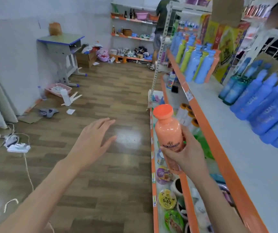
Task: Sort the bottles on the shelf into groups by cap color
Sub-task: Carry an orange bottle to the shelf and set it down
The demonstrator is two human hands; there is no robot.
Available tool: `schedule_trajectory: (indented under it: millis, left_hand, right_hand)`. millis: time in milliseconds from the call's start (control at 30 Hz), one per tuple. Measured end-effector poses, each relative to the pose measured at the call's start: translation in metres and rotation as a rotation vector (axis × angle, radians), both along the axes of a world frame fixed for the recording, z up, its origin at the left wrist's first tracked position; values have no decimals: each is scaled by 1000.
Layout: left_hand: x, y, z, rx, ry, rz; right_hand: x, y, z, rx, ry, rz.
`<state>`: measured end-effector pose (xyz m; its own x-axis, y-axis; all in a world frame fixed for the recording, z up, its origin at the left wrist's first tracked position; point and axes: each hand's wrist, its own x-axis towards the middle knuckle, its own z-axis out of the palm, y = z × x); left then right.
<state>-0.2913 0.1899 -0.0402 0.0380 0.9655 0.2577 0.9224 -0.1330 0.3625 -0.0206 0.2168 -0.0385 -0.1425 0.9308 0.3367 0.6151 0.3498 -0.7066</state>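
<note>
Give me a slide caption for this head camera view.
Right hand holds an orange-capped bottle beside the shelf; left hand open.

Bright, even indoor light fills the room; I see only faint, soft shadows. A pale glare patch sits on the brown wood-plank floor (126, 137) ahead of me. The row of blue plastic bottles (266, 108) at the right smears with blur. The wide lens bends the orange-edged shelf (207, 132) and the edges.
</note>
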Motion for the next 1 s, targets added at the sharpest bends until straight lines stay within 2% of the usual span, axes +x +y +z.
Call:
schedule_trajectory:
  millis: [233, 467, 667, 1000]
  left_hand:
    - [-32, 83, -15, -56, -24, -19]
    - [-56, 204, -21, -67, -18, -4]
    - [-72, 302, -8, -30, -29, 40]
    - [-112, 448, -20, -80, -31, 29]
  right_hand:
    - [-30, 78, -14, -44, -46, -34]
    - [-55, 204, -19, -96, 20, -29]
    - [-73, 314, -10, -75, 24, 2]
    - [-111, 459, -14, -141, -5, -29]
